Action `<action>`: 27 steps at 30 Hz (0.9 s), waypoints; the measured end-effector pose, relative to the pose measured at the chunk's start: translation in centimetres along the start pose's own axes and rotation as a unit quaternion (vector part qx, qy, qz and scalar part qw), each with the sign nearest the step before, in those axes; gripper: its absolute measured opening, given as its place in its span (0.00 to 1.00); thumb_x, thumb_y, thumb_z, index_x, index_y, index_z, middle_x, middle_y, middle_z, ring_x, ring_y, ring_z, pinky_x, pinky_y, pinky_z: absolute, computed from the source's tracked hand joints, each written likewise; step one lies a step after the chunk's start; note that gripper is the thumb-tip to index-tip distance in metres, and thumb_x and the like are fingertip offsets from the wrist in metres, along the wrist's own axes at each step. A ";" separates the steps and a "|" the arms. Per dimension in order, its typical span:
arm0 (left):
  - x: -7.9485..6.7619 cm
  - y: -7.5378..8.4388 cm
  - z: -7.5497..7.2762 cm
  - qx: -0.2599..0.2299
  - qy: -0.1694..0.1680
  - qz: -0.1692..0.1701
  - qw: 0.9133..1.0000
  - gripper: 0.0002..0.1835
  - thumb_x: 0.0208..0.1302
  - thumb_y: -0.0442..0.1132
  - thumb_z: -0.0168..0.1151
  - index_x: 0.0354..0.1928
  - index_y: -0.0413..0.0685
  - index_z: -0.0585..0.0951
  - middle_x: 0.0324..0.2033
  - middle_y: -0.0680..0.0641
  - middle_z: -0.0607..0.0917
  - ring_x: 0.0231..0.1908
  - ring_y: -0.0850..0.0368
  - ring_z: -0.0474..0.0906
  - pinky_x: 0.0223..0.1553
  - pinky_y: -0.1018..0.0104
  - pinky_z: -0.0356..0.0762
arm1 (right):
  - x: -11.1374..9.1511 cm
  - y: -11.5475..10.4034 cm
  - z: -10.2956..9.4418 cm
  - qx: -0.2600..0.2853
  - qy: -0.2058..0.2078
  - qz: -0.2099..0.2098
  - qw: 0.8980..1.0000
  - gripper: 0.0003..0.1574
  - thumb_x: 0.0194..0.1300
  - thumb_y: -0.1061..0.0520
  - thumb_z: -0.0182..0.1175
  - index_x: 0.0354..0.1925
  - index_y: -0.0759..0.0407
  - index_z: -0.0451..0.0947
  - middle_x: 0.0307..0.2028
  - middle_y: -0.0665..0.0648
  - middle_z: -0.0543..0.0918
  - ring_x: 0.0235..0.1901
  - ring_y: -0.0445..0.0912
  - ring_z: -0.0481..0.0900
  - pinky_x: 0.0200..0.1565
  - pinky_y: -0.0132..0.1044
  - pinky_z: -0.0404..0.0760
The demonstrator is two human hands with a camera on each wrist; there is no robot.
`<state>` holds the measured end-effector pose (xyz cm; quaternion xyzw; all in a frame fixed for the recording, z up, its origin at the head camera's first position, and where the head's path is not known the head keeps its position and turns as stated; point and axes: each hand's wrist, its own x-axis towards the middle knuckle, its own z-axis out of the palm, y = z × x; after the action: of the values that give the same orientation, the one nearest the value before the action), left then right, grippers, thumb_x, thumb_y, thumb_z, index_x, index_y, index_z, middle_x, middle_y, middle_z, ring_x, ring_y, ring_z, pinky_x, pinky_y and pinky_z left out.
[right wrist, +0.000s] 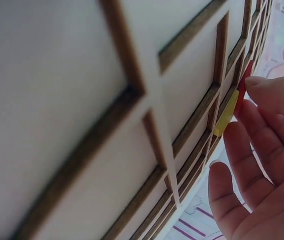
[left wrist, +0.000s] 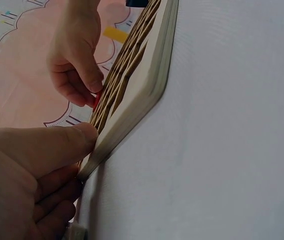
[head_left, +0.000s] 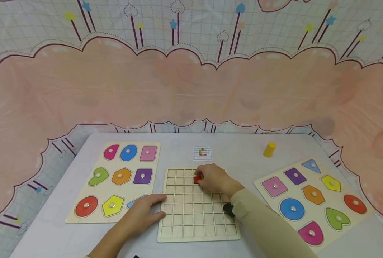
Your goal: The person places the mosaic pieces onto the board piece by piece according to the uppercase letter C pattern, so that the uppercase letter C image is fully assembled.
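A pale wooden grid board point(head_left: 178, 218) lies on the table between my hands. At its far rows my right hand point(head_left: 214, 177) pinches a red square tile point(head_left: 196, 180) with thumb and forefinger, right at a cell. Beside the red tile, a yellow tile point(right wrist: 225, 117) shows in the right wrist view, partly behind the fingers. My left hand point(head_left: 143, 213) touches the board's left edge with fingertip and thumb extended. In the left wrist view the left thumb point(left wrist: 67, 142) lies against the board's rim. Behind the board is a small pattern card point(head_left: 203, 153) with a coloured figure.
A knobbed shape-puzzle board point(head_left: 130, 190) lies on the left, partly under the left forearm. Another puzzle board point(head_left: 275, 204) lies angled on the right, close to the right sleeve point(head_left: 262, 222). A yellow cylinder point(head_left: 269, 149) stands at the back right of the white table point(head_left: 236, 150).
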<state>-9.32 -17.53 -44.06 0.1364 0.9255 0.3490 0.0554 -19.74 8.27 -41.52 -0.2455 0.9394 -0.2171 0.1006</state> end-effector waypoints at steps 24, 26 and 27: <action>0.0 -0.1 0.1 0.001 -0.001 0.006 1.000 0.24 0.57 0.36 0.74 0.57 0.42 0.82 0.55 0.49 0.84 0.60 0.45 0.76 0.63 0.46 0.71 | -1.0 -0.2 -0.4 0.001 -0.012 0.013 1.000 0.26 0.64 0.60 0.65 0.60 0.57 0.78 0.55 0.56 0.83 0.55 0.53 0.79 0.58 0.48 0.78; 0.0 -0.1 0.1 0.002 0.000 0.006 1.000 0.24 0.57 0.36 0.74 0.57 0.42 0.82 0.54 0.49 0.84 0.60 0.45 0.77 0.63 0.46 0.72 | -1.4 -0.1 -0.7 0.012 -0.008 0.021 1.000 0.29 0.62 0.61 0.64 0.63 0.57 0.76 0.56 0.56 0.82 0.56 0.52 0.79 0.58 0.48 0.78; 0.1 -0.1 0.1 0.003 0.000 0.005 1.000 0.24 0.57 0.36 0.74 0.57 0.43 0.82 0.54 0.49 0.84 0.60 0.46 0.77 0.63 0.47 0.72 | -1.6 0.0 -0.9 0.016 -0.006 0.024 1.000 0.31 0.62 0.61 0.64 0.64 0.56 0.75 0.57 0.56 0.82 0.56 0.52 0.79 0.59 0.48 0.77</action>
<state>-9.37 -17.48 -44.20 0.1414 0.9258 0.3465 0.0534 -18.67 9.41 -40.60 -0.2220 0.9409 -0.2285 0.1151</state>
